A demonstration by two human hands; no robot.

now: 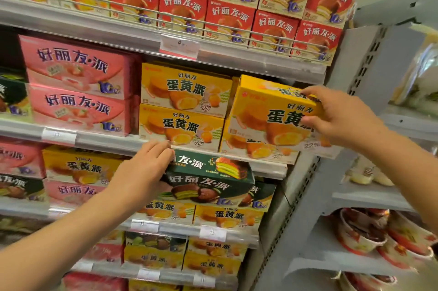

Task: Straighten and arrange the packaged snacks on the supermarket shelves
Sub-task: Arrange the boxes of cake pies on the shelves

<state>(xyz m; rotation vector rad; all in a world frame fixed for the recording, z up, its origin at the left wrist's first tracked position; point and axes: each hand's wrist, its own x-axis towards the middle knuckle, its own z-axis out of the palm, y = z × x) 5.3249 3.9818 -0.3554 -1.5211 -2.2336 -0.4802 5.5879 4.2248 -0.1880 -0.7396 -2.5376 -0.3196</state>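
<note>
Head view, looking slightly up at a run of shelves stacked with boxed snack cakes. The right hand (336,115) grips a yellow box (270,115) at its right end, fingers curled over the top edge and thumb on the front face; this box sits tilted and pulled forward of the row, resting on another yellow box (251,148) beneath it at the right end of the middle shelf (99,141). The left hand (144,172) lies with fingers fairly straight against the clear front strip of that shelf, over the left end of a dark green box (208,167) on the shelf below, and grips nothing that I can see (whether it is pressing the green box or only steadying on the rail is hard to tell).

To the left, two yellow boxes (184,106) are stacked square and face forward, and the pink boxes (78,87) beside them look tidy too. The red boxes (227,4) on the top shelf stand in even rows behind their wire rail.

As a judgement, the work is partway: the top shelf and the left part of the middle shelf appear done, the held box has yet to be set flush, and the green boxes below lie askew on the yellow ones, so that shelf seems still to do.
</note>
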